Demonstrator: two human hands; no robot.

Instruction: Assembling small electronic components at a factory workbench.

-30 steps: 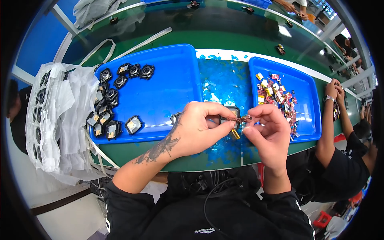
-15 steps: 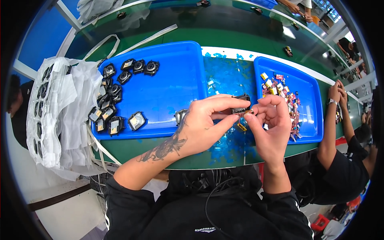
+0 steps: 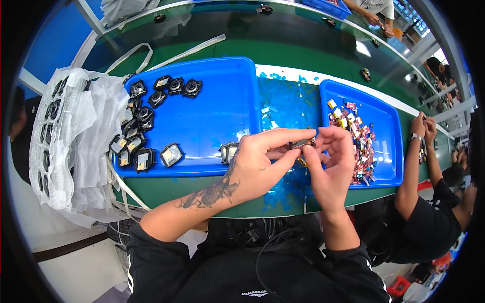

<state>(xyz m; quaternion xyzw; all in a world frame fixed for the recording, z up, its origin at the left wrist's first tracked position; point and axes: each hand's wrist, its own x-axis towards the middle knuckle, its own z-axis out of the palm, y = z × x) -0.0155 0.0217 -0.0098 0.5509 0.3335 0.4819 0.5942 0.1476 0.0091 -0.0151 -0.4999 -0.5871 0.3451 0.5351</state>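
Now, left of the hands, the big blue tray (image 3: 212, 116) holds dark square parts (image 3: 137, 131). The left hand (image 3: 260, 164) and right hand (image 3: 331, 164), both closed, pinch a small dark part (image 3: 301, 144), lifted slightly higher than a moment ago; the smaller tray (image 3: 386, 126) lies to their right on the counter (image 3: 283, 53).

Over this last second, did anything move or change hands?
Barely. Both hands, left hand and right hand, keep pinching the same small part between their fingertips; the fingers only shift slightly around it. Nothing was picked up or let go. The black parts in the left tray and the pieces in the right tray lie as before.
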